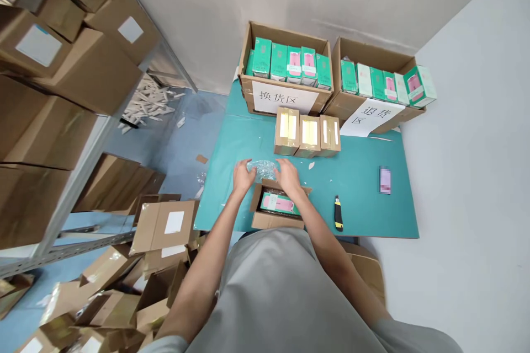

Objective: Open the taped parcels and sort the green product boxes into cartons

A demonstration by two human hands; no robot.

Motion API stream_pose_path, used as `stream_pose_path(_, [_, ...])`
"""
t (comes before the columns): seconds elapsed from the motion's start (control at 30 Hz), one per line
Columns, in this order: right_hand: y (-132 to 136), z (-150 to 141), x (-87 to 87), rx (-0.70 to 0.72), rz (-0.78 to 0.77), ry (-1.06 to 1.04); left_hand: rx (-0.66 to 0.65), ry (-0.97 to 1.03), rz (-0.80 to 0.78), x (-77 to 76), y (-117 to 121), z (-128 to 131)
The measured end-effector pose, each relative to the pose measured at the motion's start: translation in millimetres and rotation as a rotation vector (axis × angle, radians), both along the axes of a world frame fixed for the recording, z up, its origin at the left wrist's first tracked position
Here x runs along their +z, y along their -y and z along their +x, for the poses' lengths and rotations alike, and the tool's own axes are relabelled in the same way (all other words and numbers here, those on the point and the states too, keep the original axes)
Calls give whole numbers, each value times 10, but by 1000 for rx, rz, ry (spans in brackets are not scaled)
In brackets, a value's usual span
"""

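A crumpled sheet of clear bubble wrap (264,170) stretches between my two hands, above the table just past an open carton. My left hand (243,177) grips its left end with fingers curled. At the right end, my right hand (287,175) has its fingers closed on the wrap's edge. Beneath and nearer me stands the small open cardboard carton (276,222), flaps spread. Inside it lies a green and pink product box (279,203). My right wrist passes over the carton's right flap.
A yellow and black utility knife (338,214) and a phone-like object (385,180) lie on the green table (364,215). Three small sealed cartons (308,138) stand before two large labelled boxes (285,96) of green packages. Shelving (83,176) and discarded cartons (120,281) fill the left.
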State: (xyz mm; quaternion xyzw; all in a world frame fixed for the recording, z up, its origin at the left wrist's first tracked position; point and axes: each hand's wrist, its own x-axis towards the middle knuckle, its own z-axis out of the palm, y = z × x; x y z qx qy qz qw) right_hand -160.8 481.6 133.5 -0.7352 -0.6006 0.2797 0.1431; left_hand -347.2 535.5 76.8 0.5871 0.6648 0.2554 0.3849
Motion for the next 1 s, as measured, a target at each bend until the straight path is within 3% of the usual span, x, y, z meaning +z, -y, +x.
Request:
stream_pose_path(0.07, [378,165,79,-29,107,-64,-99,27,138,114,234,-70])
stream_pose_path(0.17, [916,243,122,-10,22,-54,-380,100,157,220,665,-53])
stream_pose_path(0.27, [1224,122,8,90,-176,119,-702,-75,77,163,1016,94])
stream_pose_path(0.33, [1290,26,-131,137,-295,263,-807,-279,66,50,1135,201])
stream_pose_path(0.4, [1300,-13,-270,159,-368,379,-841,-425,79,-74,1162,273])
stream_pose_path(0.5, [1307,26,-414,177,-383,450,-868,-492,90,-203,1106,303])
stream_pose_path(0.63, [1340,78,-485,182,-329,452,-920,-524,95,-224,1027,285])
stream_pose_path(0.8, [1395,192,-491,201,-237,451,-974,-531,114,-76,978,232])
stream_pose_path(1.0, [1552,539,-315,200,-77,352,-967,-498,172,293,904,102])
